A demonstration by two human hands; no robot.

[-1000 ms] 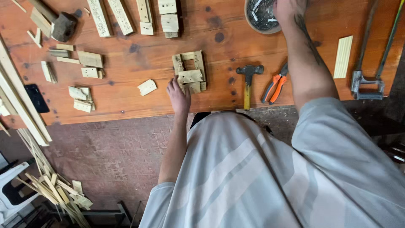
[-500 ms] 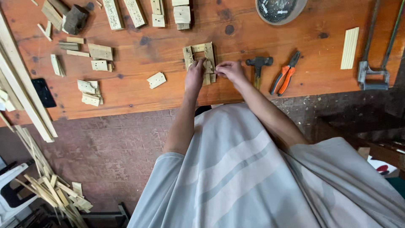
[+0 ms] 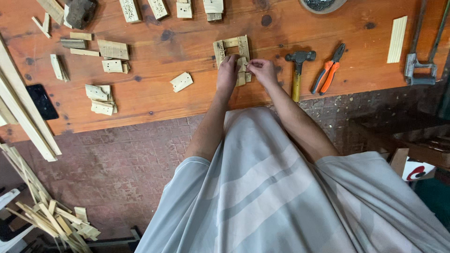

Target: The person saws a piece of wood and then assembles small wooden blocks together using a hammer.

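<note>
A small frame of pale wooden pieces [image 3: 231, 44] lies on the orange wooden workbench [image 3: 154, 51]. My left hand [image 3: 227, 74] rests on the frame's lower left part and touches the small wood piece [image 3: 242, 63] in its middle. My right hand [image 3: 262, 71] pinches something small at that same piece; what it pinches is too small to tell. A hammer [image 3: 298, 70] lies just right of my right hand. Orange-handled pliers [image 3: 329, 69] lie beside the hammer.
Several loose wood offcuts [image 3: 101, 99] lie on the bench's left half, one block [image 3: 181, 81] left of my hands. A black phone [image 3: 41, 101] lies by long slats [image 3: 21, 107]. A hacksaw [image 3: 422, 61] sits at the right, a round tin [image 3: 322, 4] at the top. Scrap wood [image 3: 51, 218] lies on the floor.
My right arm came back from the round tin at the far edge and joined my left hand at the small frame. The view shifted slightly.
</note>
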